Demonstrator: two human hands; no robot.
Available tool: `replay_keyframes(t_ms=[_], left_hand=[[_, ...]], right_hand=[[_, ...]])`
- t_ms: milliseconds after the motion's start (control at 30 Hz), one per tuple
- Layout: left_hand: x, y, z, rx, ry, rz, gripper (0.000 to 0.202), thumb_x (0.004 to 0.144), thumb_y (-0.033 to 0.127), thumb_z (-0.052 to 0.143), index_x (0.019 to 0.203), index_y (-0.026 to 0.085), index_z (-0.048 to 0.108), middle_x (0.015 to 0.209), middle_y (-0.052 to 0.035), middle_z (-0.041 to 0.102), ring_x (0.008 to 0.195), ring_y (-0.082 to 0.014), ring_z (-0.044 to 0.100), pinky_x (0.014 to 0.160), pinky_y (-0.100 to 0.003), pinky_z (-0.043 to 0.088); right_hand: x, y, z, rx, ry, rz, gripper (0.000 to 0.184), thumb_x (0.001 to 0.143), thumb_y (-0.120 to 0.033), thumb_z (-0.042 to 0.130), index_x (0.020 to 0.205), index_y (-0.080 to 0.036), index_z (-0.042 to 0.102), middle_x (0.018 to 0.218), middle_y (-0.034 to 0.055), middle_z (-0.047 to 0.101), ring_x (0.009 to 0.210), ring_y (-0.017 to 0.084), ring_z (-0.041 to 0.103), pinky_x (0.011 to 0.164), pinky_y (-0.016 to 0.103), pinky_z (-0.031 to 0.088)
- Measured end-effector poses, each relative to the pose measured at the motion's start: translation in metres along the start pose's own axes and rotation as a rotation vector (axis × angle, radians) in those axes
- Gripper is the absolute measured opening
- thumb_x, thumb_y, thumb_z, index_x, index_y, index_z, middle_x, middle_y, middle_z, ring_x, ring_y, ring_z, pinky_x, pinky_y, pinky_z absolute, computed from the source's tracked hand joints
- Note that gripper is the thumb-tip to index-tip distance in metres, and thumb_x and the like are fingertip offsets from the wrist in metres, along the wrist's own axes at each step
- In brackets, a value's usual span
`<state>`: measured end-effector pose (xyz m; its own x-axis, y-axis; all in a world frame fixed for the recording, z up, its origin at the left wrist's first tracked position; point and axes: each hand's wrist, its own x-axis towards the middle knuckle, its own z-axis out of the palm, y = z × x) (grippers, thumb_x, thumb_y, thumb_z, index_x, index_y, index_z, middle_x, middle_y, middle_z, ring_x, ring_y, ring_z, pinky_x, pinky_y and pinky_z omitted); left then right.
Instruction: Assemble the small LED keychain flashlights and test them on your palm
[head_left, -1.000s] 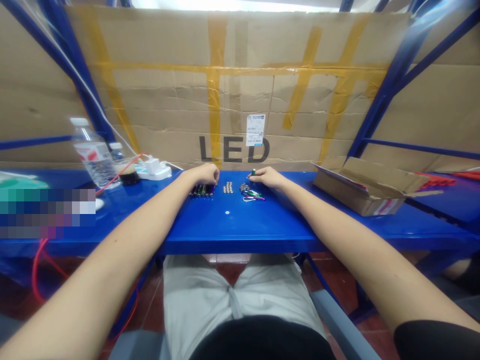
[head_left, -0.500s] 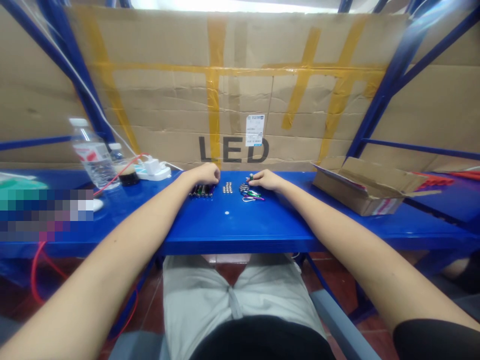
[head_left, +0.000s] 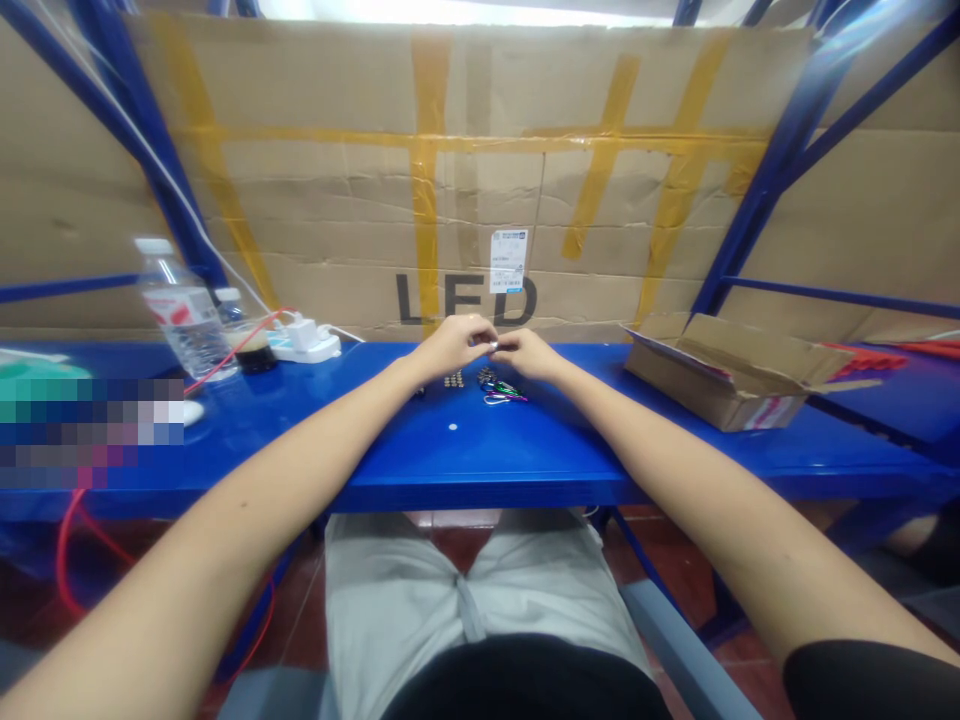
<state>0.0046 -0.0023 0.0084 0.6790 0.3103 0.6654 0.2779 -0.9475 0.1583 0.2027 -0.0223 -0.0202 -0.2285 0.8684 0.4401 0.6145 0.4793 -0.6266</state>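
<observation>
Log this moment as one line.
left hand: fingertips at small piece; right hand: pinching it; table: small metal parts, coloured pieces

Your blue surface [head_left: 480, 450] holds, L to R: clear btl [head_left: 184, 318], white pwr strip [head_left: 311, 347], small metal pcs [head_left: 454, 380] nr ctr, colored clips [head_left: 508, 391] just beside, open cardboard box [head_left: 679, 382].

Looks like a workshop or storeroom.
Shows in glossy blue bench [head_left: 480, 455], blue metal rack posts [head_left: 757, 205], tape-striped brown cardboard panel [head_left: 330, 220], open oblong brown cardboard box [head_left: 675, 385].
</observation>
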Motion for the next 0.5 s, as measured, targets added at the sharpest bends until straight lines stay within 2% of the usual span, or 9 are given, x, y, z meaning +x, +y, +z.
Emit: replay_keyframes(t_ms=[167,367,500], left_hand=[[-0.0012,-0.0010,0.0002,-0.017,0.010,-0.017,0.010,0.084,0.015,0.067,0.091,0.017,0.074,0.088,-0.0049,0.074,0.081,-0.0154,0.066,0.075,-0.028,0.051],[-0.0016,0.0003,-0.0001,-0.043,0.017,-0.035,0.013,0.083,0.013,0.067,0.095,0.015,0.072,0.088,-0.0047,0.074,0.080,-0.0150,0.067,0.074,-0.027,0.051],[-0.0015,-0.0027,0.0010,-0.014,0.034,0.019,0.012,0.083,0.011,0.065,0.094,0.016,0.070,0.085,-0.0031,0.072,0.077,-0.0135,0.065,0.073,-0.026,0.050]], right_hand=[[0.0012,0.0029,0.0017,-0.008,0.010,-0.019,0.019,0.075,-0.030,0.069,0.081,-0.014,0.077,0.073,0.0018,0.069,0.074,0.019,0.058,0.074,0.032,0.042],[0.0009,0.0024,0.0016,0.048,0.005,-0.029,0.023,0.073,-0.033,0.070,0.084,-0.014,0.078,0.076,0.0020,0.069,0.076,0.019,0.058,0.076,0.032,0.041],[0.0000,-0.0003,0.0009,0.082,-0.014,-0.040,0.024,0.075,-0.034,0.070,0.085,-0.013,0.077,0.075,0.0016,0.069,0.075,0.018,0.057,0.077,0.032,0.041]])
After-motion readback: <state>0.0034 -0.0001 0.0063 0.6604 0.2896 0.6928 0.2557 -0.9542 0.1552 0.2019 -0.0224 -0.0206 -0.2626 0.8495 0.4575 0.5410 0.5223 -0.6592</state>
